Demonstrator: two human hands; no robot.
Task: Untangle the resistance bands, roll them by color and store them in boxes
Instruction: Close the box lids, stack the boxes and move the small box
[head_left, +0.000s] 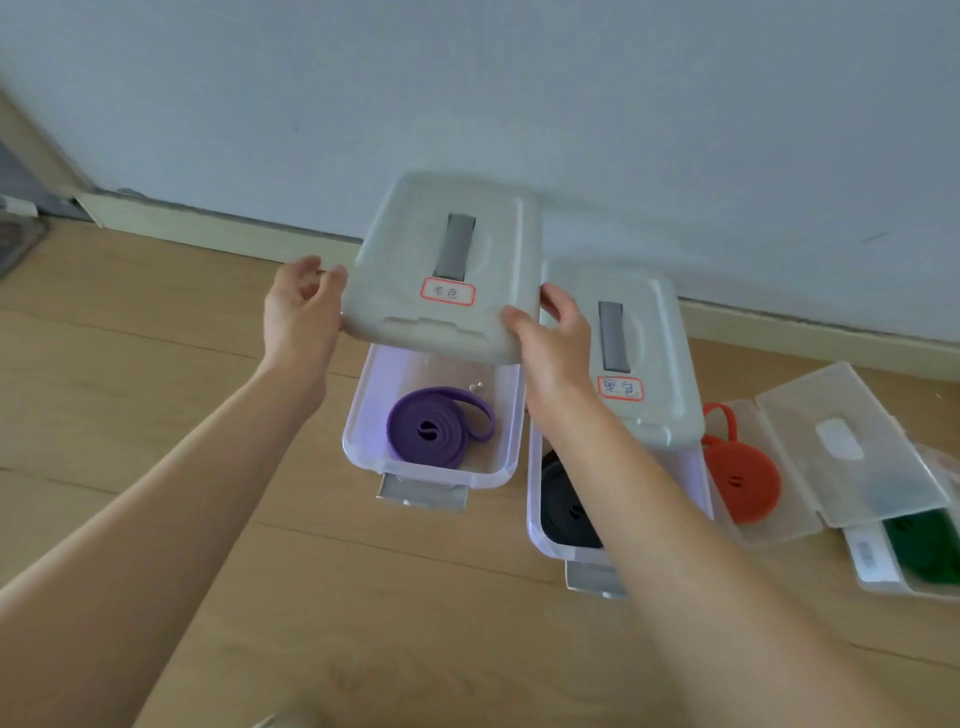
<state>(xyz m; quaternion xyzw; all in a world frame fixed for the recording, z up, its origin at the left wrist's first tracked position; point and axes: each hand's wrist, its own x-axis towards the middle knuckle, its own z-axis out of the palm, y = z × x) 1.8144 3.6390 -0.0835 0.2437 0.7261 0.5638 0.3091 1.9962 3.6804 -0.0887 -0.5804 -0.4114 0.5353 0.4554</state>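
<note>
A rolled purple band (439, 434) lies in a clear box (358, 447) on the wooden floor. Above the box's far end I hold its grey lid (400, 260), tilted, with a red-framed label. My left hand (301, 312) grips the lid's left edge and my right hand (556, 338) grips its right front corner. To the right, a second clear box (535, 514) holds a rolled black band (563, 506), with a grey lid (660, 338) resting over its far part. Further right, a rolled orange band (740, 480) sits in a small clear case, and a green band (922, 545) lies in another.
A light wall and baseboard (208, 228) run behind the boxes. The small clear case has its hinged lid (841, 441) open over the green band's box. Bare wooden floor (182, 389) spreads to the left and in front.
</note>
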